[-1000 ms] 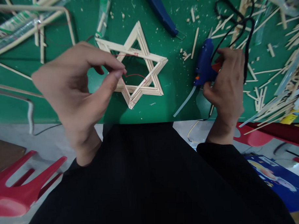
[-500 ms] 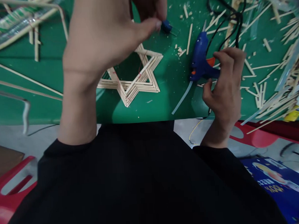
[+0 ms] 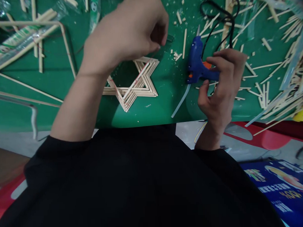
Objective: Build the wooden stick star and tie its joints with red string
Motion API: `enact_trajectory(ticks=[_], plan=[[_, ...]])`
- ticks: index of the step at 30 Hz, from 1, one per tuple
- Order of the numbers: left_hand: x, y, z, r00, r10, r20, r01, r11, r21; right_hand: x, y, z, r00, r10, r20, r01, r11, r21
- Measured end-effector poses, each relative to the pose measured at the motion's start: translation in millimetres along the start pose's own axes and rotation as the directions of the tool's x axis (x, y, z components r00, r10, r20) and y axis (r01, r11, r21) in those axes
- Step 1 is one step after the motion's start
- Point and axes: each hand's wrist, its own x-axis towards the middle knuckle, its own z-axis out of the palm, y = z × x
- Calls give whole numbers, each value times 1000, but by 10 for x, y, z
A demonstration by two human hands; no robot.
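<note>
My left hand (image 3: 131, 31) is over the upper part of a star-shaped frame of stacked thin sticks (image 3: 140, 90), hiding some of it. Its fingers curl together, and what they pinch, if anything, is hidden. On the green table my right hand (image 3: 221, 81) is beside the handle of a blue glue gun (image 3: 196, 59), thumb and fingers apart and curved near the handle. The gun lies on its side, nozzle away from me, orange trigger toward the hand, with a clear glue stick (image 3: 181, 101) out of its rear.
Sticks and offcuts (image 3: 287, 102) litter the green table (image 3: 166, 109) on the right. A black cord (image 3: 222, 15) lies behind the gun. Bent stick frames and plastic packets (image 3: 19, 38) are at the left. Red stools (image 3: 269, 139) and a blue box (image 3: 280, 188) are below.
My left hand has turned and its fingers have curled in; the blue object by its fingertips no longer shows. My right hand is still beside the glue gun. The view has shifted slightly.
</note>
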Motion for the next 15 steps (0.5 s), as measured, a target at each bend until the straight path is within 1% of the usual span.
enact_trajectory(ticks=[3,7,9,10,11,12,13,14,15], plan=[[-3,-50,-29,1000,-11,-25,11,1000,-4,57,-98,82,999,-9,-32,12,997,80],[-111,-62,-122,996,-15,-85,15,1000,-6,141,-210,187,994,-91,-62,95,993,69],[-217,-65,-148,989,-41,-139,41,999,-5,186,-262,240,987,-142,-70,147,987,66],[-279,-77,-147,979,-66,-194,62,998,-26,208,-290,270,985,-158,-75,163,984,75],[-347,-102,-134,957,-103,-271,87,994,-68,228,-319,304,981,-174,-86,182,979,92],[-419,-139,-111,920,-146,-364,108,987,-122,246,-349,341,979,-180,-97,191,975,112],[-497,-188,-78,862,-196,-468,121,975,-187,262,-378,380,977,-182,-109,195,972,133],[-581,-243,-35,791,-252,-558,134,961,-244,274,-407,421,976,-179,-123,197,968,155],[-672,-297,18,737,-291,-610,145,950,-278,283,-433,461,975,-175,-139,198,964,176]])
